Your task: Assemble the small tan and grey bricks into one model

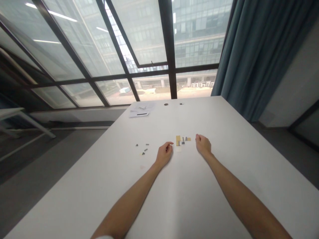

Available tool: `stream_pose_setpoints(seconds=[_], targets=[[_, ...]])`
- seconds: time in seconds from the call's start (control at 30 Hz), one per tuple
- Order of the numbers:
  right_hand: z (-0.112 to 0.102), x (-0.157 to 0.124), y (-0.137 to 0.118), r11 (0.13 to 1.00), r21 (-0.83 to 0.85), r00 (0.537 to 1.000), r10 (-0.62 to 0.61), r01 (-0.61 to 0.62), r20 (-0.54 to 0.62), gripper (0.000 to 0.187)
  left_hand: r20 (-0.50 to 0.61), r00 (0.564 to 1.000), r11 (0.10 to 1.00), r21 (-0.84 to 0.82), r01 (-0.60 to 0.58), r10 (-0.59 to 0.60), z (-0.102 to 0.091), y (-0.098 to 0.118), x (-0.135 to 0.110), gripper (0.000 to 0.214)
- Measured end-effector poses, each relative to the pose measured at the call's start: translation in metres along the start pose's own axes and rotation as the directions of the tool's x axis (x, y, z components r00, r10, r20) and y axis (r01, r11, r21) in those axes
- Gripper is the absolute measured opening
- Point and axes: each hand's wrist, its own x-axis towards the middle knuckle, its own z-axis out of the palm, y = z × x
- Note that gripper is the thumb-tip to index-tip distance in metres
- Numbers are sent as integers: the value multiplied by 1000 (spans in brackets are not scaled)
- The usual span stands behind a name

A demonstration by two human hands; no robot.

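Flanking a Tiny Cluster, Two Hands Rest on a White Table

We cannot make out much of the small pieces lying between the hands. A tan block stands out, with a few grey bits and a pale square beside it, all too small to read for shape. The left hand lies just left of the cluster, fingers curled in toward the thumb. The right hand lies just right of it, also curled. We cannot tell whether either hand pinches anything, since the bent fingers hide their own tips. Both forearms are cut off by the lower edge of the view.

Further left, well apart from the cluster, a scatter of dark bits dots the table. Near the far edge we see a few sheets of paper and two dark round holes, their detail lost to distance. The way from each hand to the cluster lies over bare tabletop.

We see the tabletop running wide on every side of the hands. Its left edge slants above a grey floor and its far edge meets a tall window. A blue-grey curtain hangs at the right.
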Motion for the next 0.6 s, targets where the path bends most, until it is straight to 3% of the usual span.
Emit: stream_pose_setpoints(seconds=[0.6], targets=[[0,-1,-1,996,-89,999,-10,13,33,55,20,1000,1000,-5,0,1,-2,2,-1,31]])
